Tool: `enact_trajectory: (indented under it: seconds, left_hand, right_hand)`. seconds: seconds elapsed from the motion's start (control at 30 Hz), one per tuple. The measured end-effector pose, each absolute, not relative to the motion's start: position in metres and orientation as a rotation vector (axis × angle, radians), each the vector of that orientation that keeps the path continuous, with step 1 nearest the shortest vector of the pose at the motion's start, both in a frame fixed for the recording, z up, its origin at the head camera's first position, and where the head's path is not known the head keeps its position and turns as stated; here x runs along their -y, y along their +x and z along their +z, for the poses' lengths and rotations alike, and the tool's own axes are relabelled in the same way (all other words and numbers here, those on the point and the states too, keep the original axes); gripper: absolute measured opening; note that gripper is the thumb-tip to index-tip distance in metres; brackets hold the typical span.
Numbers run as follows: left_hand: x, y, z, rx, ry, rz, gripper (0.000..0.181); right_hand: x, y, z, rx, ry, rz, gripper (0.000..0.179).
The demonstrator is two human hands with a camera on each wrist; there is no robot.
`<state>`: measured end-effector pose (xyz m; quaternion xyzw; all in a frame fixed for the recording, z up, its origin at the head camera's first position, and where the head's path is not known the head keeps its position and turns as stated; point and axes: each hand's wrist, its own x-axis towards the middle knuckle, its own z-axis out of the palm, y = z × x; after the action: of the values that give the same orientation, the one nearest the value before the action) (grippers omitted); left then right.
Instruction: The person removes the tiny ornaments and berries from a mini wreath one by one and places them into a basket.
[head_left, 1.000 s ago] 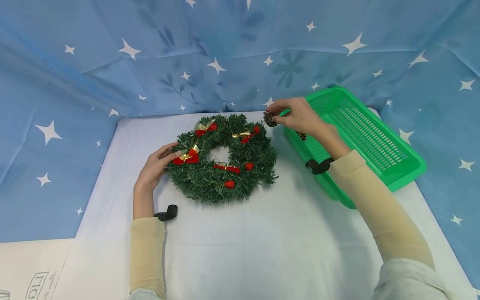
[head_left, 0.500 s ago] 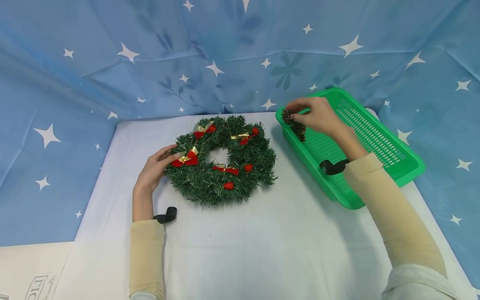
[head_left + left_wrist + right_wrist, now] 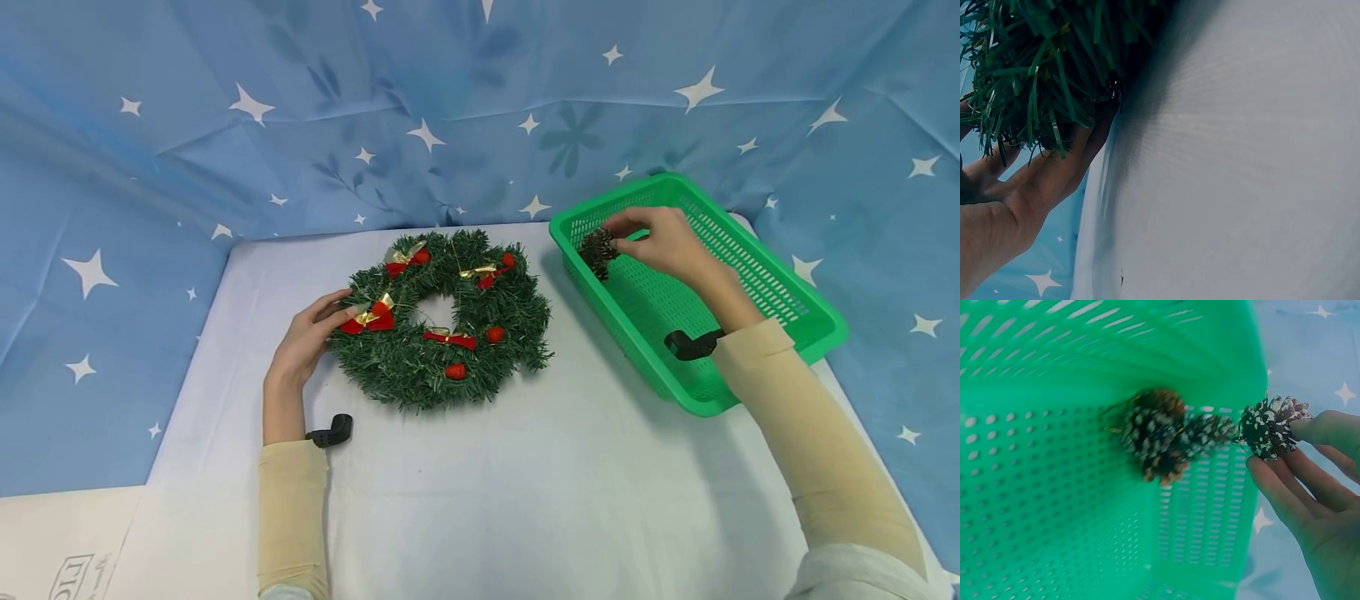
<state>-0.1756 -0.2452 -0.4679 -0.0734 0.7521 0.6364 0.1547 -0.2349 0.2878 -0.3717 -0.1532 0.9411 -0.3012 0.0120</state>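
Note:
A green artificial wreath [image 3: 517, 312] with red bows, gold ribbon and red berries lies flat on the white table. My left hand [image 3: 302, 337] grips its left edge, thumb on top beside a bow; in the left wrist view fingers [image 3: 1054, 175] reach under the green needles. My right hand [image 3: 667, 246] is over the far left part of the green basket [image 3: 750, 250]. It pinches a frosted pine cone [image 3: 1267, 428] between thumb and fingers. Several other pine cones [image 3: 1154, 431] lie inside the basket; in the head view they overlap the held one.
The basket stands slantwise at the table's right side, its perforated walls [image 3: 1210, 487] rising around the cones. A blue curtain [image 3: 480, 108] with white stars hangs behind and beside the table [image 3: 465, 500]. A printed pale surface [image 3: 60, 533] shows at lower left.
My right hand has carried the pine cone rightward, from beside the wreath to over the basket's far left part. The left hand and the wreath have stayed in place.

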Motion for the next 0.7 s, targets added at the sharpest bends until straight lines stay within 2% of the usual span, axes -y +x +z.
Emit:
enact_trajectory:
  seconds: [0.7]
  left_hand:
    - [0.246,-0.176,-0.469,-2.165,-0.206,1.811,0.069]
  right_hand:
    - [-0.313,-0.240,-0.402,-2.887,-0.331,-0.831,0.031]
